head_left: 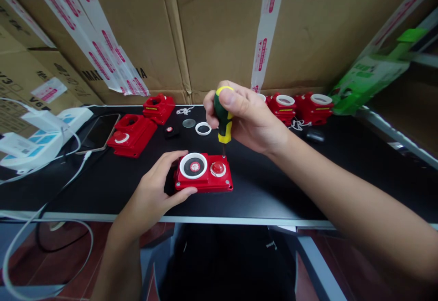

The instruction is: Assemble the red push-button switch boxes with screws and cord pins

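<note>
A red plastic housing (205,183) lies on the black table in front of me. It carries a white ring (182,171) around a black disc on its left part, and a red button (218,168) on its right. My left hand (159,184) grips the housing's left end, thumb along the near side and fingers at the far side. In my right hand (248,114) is a green and yellow screwdriver (225,125), held upright with the thumb on top of its handle. Its tip meets a screw at the housing's far right corner.
Back left stand more red housings (133,141), near a phone (101,132) and a white power strip (51,143) with cables. A loose white ring (203,129) and a clear disc (188,123) lie behind my work. Red units (314,109) and a green bottle (369,80) are back right, against cardboard boxes (219,32).
</note>
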A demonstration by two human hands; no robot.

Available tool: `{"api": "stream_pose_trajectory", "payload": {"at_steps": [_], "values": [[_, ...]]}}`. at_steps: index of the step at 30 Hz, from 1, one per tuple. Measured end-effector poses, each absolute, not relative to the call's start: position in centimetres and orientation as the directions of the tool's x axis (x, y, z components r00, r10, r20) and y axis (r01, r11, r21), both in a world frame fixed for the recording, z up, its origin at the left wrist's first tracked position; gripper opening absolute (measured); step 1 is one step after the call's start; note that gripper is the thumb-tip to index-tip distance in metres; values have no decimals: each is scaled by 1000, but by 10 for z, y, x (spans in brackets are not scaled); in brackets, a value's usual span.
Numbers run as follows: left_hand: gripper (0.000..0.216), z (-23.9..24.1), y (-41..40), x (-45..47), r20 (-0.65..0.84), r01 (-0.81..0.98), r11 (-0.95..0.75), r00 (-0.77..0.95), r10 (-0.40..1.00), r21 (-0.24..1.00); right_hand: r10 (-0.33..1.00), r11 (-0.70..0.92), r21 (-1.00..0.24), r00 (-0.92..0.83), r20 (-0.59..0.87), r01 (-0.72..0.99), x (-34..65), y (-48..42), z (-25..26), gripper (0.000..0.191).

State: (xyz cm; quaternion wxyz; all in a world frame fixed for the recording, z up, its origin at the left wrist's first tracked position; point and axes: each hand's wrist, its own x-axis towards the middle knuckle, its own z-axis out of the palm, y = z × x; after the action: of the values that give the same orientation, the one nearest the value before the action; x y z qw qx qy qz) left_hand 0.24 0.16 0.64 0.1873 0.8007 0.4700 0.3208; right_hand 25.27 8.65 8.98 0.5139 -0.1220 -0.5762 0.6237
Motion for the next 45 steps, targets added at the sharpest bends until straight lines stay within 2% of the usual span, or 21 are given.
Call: {"api": "stream_pose_trajectory", "payload": {"at_steps": [4,7,10,18,25,33,45], "values": [[62,6,1,3,343,633,-489,348,873,600,771,139,-832,-469,431,-536,251,88,89,45],[63,5,0,2,339,637,-483,345,875,600,741,42,-825,-537,404,-563,252,92,89,63],[63,5,0,2,334,640,-480,345,877,600,738,29,-837,-553,386,-546,254,94,90,73],[63,6,0,2,339,644,-484,347,875,593,783,103,-816,-460,419,-569,250,96,84,67],[63,5,0,2,346,634,-494,353,869,595,771,194,-809,-423,476,-555,247,92,83,57],[63,5,1,3,341,628,-487,348,873,607,752,59,-834,-525,398,-549,254,100,84,75],[63,6,0,2,328,638,-477,346,879,604,732,77,-849,-548,404,-523,251,95,85,65]]}}
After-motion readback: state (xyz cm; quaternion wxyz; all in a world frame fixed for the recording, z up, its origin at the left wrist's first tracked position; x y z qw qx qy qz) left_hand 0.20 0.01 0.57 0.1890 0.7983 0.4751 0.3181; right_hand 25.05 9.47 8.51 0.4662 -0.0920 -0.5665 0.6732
